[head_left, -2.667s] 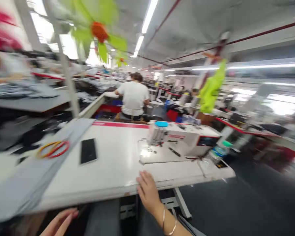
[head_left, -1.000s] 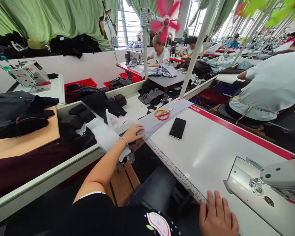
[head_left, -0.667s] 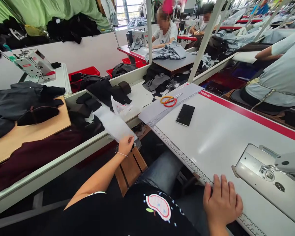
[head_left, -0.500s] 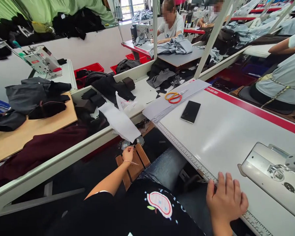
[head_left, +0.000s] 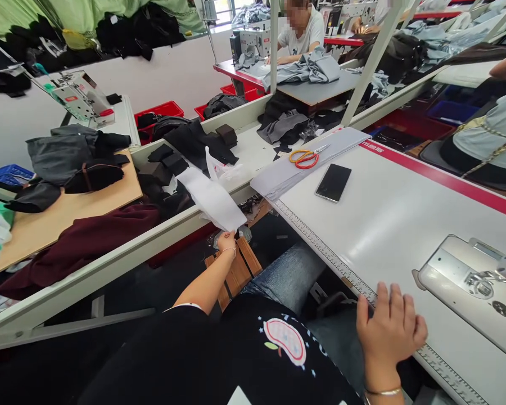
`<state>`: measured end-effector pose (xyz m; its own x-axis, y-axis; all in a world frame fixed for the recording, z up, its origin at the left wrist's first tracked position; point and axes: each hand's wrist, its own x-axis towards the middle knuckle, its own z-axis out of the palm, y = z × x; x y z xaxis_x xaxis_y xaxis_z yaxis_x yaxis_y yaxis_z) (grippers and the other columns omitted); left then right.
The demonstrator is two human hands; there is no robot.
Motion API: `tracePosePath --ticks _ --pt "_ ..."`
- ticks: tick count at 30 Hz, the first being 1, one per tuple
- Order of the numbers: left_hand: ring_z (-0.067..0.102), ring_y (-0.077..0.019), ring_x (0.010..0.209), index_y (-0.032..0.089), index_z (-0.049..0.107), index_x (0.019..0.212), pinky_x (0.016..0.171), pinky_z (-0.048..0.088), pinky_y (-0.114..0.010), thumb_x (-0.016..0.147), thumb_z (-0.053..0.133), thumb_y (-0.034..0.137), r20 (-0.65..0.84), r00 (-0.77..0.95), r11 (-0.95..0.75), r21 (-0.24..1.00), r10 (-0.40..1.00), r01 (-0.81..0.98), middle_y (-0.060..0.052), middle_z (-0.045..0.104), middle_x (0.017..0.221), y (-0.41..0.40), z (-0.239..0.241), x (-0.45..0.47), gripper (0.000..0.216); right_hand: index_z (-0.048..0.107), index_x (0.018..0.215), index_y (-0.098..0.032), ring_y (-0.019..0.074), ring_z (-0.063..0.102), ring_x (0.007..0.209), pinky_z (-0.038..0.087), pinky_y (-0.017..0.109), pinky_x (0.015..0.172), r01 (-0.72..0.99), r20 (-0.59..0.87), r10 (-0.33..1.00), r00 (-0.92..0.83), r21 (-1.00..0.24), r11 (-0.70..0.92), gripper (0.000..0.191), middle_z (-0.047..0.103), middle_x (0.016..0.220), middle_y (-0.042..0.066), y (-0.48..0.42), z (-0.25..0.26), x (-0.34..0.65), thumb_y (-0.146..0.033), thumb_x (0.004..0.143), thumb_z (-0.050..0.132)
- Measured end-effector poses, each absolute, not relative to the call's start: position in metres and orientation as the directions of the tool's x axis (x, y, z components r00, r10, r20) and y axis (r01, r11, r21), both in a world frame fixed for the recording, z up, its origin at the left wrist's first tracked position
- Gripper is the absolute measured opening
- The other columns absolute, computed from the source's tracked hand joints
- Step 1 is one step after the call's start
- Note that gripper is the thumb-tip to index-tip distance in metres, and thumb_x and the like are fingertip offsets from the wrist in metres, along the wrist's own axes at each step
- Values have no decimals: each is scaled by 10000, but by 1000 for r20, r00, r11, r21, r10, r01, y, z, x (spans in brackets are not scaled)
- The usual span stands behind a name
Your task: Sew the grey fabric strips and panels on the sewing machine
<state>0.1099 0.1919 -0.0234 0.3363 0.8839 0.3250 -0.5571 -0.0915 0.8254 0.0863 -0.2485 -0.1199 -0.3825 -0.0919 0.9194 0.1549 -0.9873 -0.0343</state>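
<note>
My left hand (head_left: 226, 242) reaches forward over a slatted wooden stool (head_left: 241, 264), its fingers curled together. Its fingertips meet the lower end of a long white strip (head_left: 213, 197), which hangs over the rail of the trough. Whether they pinch the strip I cannot make out. My right hand (head_left: 390, 326) lies spread on the front edge of the white sewing table (head_left: 375, 225), across the printed ruler (head_left: 320, 244), holding nothing. To its right is the metal bed of a sewing machine (head_left: 459, 281).
A phone (head_left: 333, 183) and scissors with orange and yellow handles (head_left: 306, 158) are on the table, the scissors on stacked pale grey fabric (head_left: 270, 181). Dark cloth pieces (head_left: 202, 140) fill the trough. A maroon cloth (head_left: 84, 242) drapes at left. Other people sit at machines beyond.
My left hand has moved slightly forward, closer to the end of the white strip. The view has shifted a little; my right hand stays on the table edge.
</note>
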Motion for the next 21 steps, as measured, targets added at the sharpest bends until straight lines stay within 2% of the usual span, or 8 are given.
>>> tracePosePath --ticks 6,9,11,14,17,19,21 --pt "569 -81 576 94 606 880 538 489 -197 939 587 220 406 290 -177 793 866 -582 12 578 688 190 -28 108 141 535 1375 -155 342 492 1278 311 484 1029 152 936 -103 -336 -54 -987 511 545 1372 140 -244 -120 75 -459 965 510" --pt "600 -104 578 101 588 889 566 500 -224 926 543 193 484 221 -302 779 846 -549 -3 593 686 194 -33 105 109 539 1367 -147 337 468 1301 294 481 1050 164 946 -118 -300 -70 -984 501 528 1389 143 -242 -120 70 -457 976 493" --pt "631 -129 612 119 574 1002 632 513 -251 901 518 166 562 150 -422 748 814 -511 -11 617 716 196 -37 98 125 539 1369 -144 334 456 1312 282 481 1061 176 953 -129 -272 -82 -981 502 518 1399 145 -240 -120 67 -460 983 480" --pt "675 -180 788 156 552 1162 800 510 -298 877 494 152 711 75 -620 656 700 -430 -35 664 814 198 -42 83 291 542 1369 -143 328 440 1328 262 473 1081 184 959 -139 -248 -94 -978 504 506 1414 140 -239 -121 66 -471 993 466" --pt "636 -212 1046 175 634 1108 940 464 -312 874 467 148 835 78 -769 535 545 -349 -85 681 1043 200 -43 71 288 543 1373 -143 321 427 1342 248 463 1094 191 959 -146 -243 -100 -976 508 498 1423 134 -238 -121 66 -477 997 466" --pt "617 -224 1072 160 663 1084 952 456 -317 857 493 159 873 90 -823 482 479 -300 -106 664 1115 201 -43 68 284 540 1380 -142 321 416 1351 245 465 1096 200 962 -148 -230 -102 -975 512 492 1428 138 -237 -122 66 -473 996 470" --pt "631 -225 970 136 668 1092 909 471 -326 841 550 201 889 98 -853 456 447 -254 -119 660 1103 203 -43 68 285 531 1392 -140 323 398 1363 239 473 1097 207 966 -149 -212 -105 -973 518 485 1432 149 -237 -122 66 -465 994 473"
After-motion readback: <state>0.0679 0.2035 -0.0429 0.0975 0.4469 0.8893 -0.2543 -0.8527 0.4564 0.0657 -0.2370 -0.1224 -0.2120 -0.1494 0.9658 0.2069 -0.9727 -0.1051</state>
